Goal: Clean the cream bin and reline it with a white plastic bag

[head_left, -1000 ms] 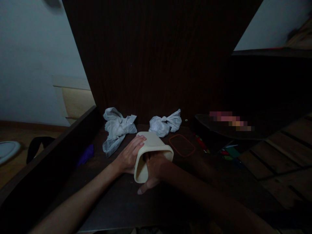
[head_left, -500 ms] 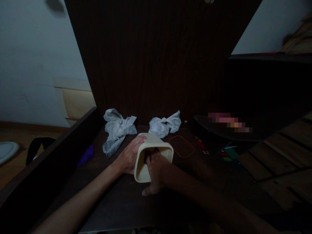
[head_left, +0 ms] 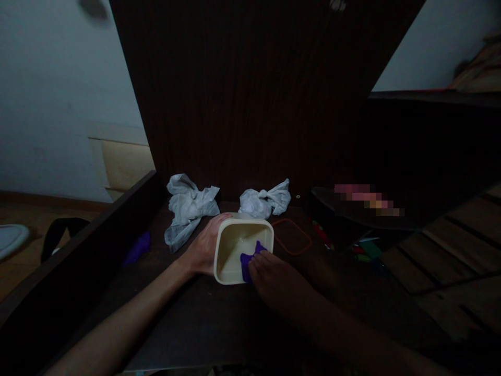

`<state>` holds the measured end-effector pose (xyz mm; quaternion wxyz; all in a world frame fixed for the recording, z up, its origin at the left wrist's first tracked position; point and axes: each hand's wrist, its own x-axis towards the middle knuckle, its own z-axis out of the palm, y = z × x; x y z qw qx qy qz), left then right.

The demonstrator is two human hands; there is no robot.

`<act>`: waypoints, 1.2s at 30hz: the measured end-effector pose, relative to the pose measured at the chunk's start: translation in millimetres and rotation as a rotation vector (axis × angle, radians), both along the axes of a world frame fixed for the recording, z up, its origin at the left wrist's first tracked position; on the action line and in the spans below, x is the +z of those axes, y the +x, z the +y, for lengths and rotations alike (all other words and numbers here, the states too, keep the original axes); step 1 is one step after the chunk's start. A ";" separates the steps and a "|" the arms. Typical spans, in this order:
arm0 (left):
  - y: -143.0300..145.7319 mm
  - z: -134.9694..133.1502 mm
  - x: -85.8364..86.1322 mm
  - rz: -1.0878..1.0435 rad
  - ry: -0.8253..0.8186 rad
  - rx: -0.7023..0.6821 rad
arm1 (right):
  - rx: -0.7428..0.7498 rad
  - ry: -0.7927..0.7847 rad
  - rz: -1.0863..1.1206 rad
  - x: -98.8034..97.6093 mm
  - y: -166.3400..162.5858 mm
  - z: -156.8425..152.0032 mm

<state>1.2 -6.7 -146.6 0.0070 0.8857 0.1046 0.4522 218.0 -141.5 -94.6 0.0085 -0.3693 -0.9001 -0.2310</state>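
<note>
While steadying the cream container [head_left: 231,245] with the left hand [head_left: 205,246], working at its mouth with a purple cloth [head_left: 246,267] in the right hand [head_left: 269,274]. Clock positions taken from that mouth, 12 pointing away from the wearer. Nearest, reaching in from 4 o'clock: right hand, bunched narrow round the cloth, fingertips together, purple folds poking out over the opening between 4 and 5. Cannot tell whether pressed to the rim or just inside it. Container tipped on its side, mouth toward the wearer; cannot tell whether resting on the dark surface [head_left: 176,324] or lifted. Left hand clasped about the outer wall at 9 o'clock, fingers reaching toward 11, thumb hidden. Step in hand, as judged: wiping the inside, close to the opening rather than deep within. Next move probably calls for a firm left hold and a compact wad, small enough for following the corners without snagging on the rim. Farther out: orange band [head_left: 293,254] at 3, lying flat; small coloured items [head_left: 323,234] beyond it; second purple cloth [head_left: 138,249] at 9. Farther again: crumpled white bag [head_left: 191,206] at 10, knotted white bag [head_left: 255,202] just past 12. Behind, at 12, tall dark panel [head_left: 254,104].
</note>
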 end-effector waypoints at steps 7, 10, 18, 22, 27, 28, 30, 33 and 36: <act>-4.9 -0.5 0.9 0.011 -0.039 0.030 | 0.149 -0.015 0.028 16.2 13.0 -0.7; -7.1 0.7 0.2 -0.003 -0.056 0.037 | 0.184 -0.014 0.060 18.6 14.2 3.3; -13.4 5.9 -0.2 -0.030 -0.111 0.070 | 0.177 -0.010 0.080 12.9 6.3 18.3; -14.5 6.9 -0.7 0.005 -0.095 0.061 | 0.162 0.004 0.078 7.5 2.4 24.3; -13.2 3.2 0.9 0.008 -0.150 0.113 | 0.084 0.019 0.175 5.7 -0.5 29.5; -12.8 2.1 1.7 0.002 -0.156 0.119 | 0.064 0.004 0.206 5.0 -1.3 30.3; -11.8 -0.4 3.3 -0.016 -0.155 0.119 | 0.028 -0.031 0.277 2.4 -4.0 31.7; -9.2 -5.1 4.7 -0.032 -0.142 0.114 | -0.039 -0.050 0.379 -3.0 -12.3 32.5; -5.2 -9.9 3.8 -0.019 -0.149 0.126 | -0.107 -0.024 0.466 -6.7 -25.3 31.4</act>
